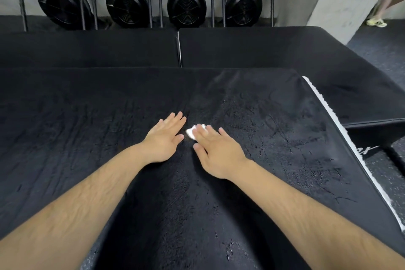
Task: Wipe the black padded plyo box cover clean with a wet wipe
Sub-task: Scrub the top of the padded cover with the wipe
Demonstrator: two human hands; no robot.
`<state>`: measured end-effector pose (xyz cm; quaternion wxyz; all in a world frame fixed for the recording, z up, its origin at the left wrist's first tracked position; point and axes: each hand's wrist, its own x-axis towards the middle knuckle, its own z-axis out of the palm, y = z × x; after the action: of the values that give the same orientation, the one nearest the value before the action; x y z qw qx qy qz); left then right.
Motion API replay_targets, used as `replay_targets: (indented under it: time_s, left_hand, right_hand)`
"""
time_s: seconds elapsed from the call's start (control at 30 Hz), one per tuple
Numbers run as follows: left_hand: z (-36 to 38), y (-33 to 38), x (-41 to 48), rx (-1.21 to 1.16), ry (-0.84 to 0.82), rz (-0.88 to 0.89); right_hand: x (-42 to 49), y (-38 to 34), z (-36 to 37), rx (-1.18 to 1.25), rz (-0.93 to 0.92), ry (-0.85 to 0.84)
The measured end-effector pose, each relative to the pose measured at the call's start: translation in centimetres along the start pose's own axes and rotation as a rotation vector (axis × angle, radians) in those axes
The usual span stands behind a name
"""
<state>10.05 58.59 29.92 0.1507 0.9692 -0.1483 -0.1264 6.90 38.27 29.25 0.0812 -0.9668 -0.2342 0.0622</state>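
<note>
Black padded plyo box cover [274, 112] fills most of the view, its top wrinkled and cracked, with shiny speckles toward the near edge. Both bare forearms reach in from the bottom. Left hand [163, 140] lies flat on the cover, palm down, fingers straight and close together, holding nothing. Right hand [217, 153] is also palm down with fingers straight, not curled, and its fingertips press a small white wet wipe [191, 133] onto the cover near the middle. The wipe is folded or bunched, mostly under the fingers, and pokes out on the side toward the left hand, just beside it. White strip [333, 120] runs along the cover's right edge. Two more black padded boxes [87, 48] sit side by side behind it, one step lower. Four round black fan housings [127, 4] stand behind metal bars by the wall. Top right: another person's leg [385, 0] and yellow shoe [377, 22] on dark floor [377, 50]
</note>
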Motion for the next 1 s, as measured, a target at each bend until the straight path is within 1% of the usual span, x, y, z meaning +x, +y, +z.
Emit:
replay_targets:
  time_s: [0.1,0.17,0.27,0.3,0.37,0.43,0.47,0.57,0.6,0.67,0.77,0.83,0.9,0.93,1.0]
  left_hand:
    - [-0.1,0.1,0.1,0.005,0.006,-0.004]
    - [0.0,0.0,0.0,-0.007,0.015,-0.005]
    - [0.1,0.1,-0.2,-0.009,0.021,0.006]
    - [0.1,0.1,-0.2,-0.001,0.017,0.003]
    - [0.0,0.0,-0.1,0.008,0.008,-0.007]
    - [0.0,-0.1,0.0,-0.005,0.003,-0.008]
    - [0.1,-0.2,0.1,-0.014,0.006,-0.005]
    - [0.4,-0.4,0.1,-0.009,0.020,-0.001]
    - [0.5,-0.4,0.2,-0.002,0.021,-0.002]
    - [0.7,-0.4,0.3,0.003,0.023,-0.003]
    - [0.6,-0.4,0.2,-0.004,0.022,-0.004]
    - [0.4,-0.2,-0.1,-0.013,0.024,0.002]
    - [-0.2,0.0,-0.5,-0.053,0.017,0.006]
    - [-0.6,0.1,-0.8,-0.066,0.004,0.005]
    - [-0.9,0.6,-1.9,-0.062,-0.030,0.008]
  right_hand:
    - [0.8,0.3,-0.3,-0.001,0.098,0.050]
    - [0.5,-0.6,0.1,0.022,0.052,0.078]
    - [-1.4,-1.1,0.6,0.051,-0.051,0.053]
    - [-1.7,-0.7,0.5,0.038,-0.052,0.039]
    - [-1.1,0.3,0.0,0.016,0.007,0.017]
    - [-0.1,0.0,-0.2,0.033,0.072,0.041]
    - [0.0,-0.8,-0.1,0.028,0.061,0.062]
    - [-2.1,-2.7,1.0,0.012,-0.083,0.092]
    - [-3.0,-2.5,1.2,0.033,-0.096,0.077]
    - [-3.5,-1.2,1.0,0.039,-0.047,0.045]
    - [-2.0,-0.5,0.4,0.035,0.064,0.058]
    - [-2.4,-2.0,0.4,0.064,0.018,0.084]
    - [-4.1,-2.9,1.1,0.069,-0.076,0.054]
    - [-5.0,-2.6,1.1,0.063,-0.080,0.032]
    - [-5.4,-1.1,0.8,0.057,-0.010,0.020]
